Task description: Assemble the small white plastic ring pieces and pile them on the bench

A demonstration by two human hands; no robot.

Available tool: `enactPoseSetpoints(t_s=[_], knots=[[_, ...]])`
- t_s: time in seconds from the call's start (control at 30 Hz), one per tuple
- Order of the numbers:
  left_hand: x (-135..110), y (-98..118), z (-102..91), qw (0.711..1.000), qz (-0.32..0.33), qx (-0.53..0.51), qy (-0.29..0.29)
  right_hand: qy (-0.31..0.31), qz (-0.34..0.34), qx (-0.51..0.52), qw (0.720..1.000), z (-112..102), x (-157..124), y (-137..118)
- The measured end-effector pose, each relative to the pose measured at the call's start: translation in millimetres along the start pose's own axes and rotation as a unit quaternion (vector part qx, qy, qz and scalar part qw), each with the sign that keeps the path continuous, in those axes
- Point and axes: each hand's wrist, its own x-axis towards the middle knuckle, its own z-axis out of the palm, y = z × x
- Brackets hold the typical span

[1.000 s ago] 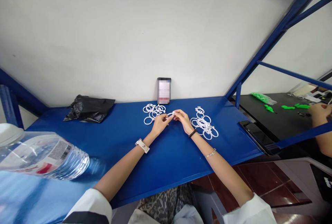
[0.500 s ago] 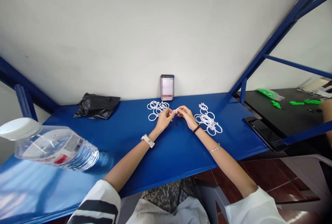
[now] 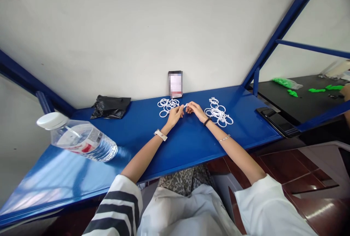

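- Step in hand, as a judgement: fingertip work on one small white piece (image 3: 186,105), in front of the propped phone (image 3: 175,85) and slightly to its right; the next move seems to call for a fine, steady pinch from both sides.
- Well left of the phone, a black bag (image 3: 111,107) lies on the blue table (image 3: 153,144).
- In front of the phone and to its left, white rings (image 3: 165,106) lie loosely overlapped.
- Just before the phone, the left hand (image 3: 175,115) pinches the piece's left end, thumb and forefinger together.
- Right of the phone, the right hand (image 3: 197,111) pinches the other end, fingers curled; the piece's shape is too small to tell.
- Farther right of the phone lies a second ring heap (image 3: 218,113).
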Motion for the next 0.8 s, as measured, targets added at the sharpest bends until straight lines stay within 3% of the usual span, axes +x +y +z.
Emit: enactPoseSetpoints(t_s=[0.17,0.37,0.8], knots=[[-3.4,0.8,-3.5,1.0,-0.014,-0.014,-0.016,-0.049,-0.014,-0.009,0.999,-1.1,-0.6,-1.3],[-11.2,8.3,-3.4,0.99,-0.07,-0.106,-0.053,-0.126,0.012,0.034,0.991,-0.8,-4.3,-0.8],[-11.1,8.4,-8.9,0.982,-0.089,-0.141,-0.092,-0.068,0.036,0.038,0.996,11.9,-10.8,-6.0]])
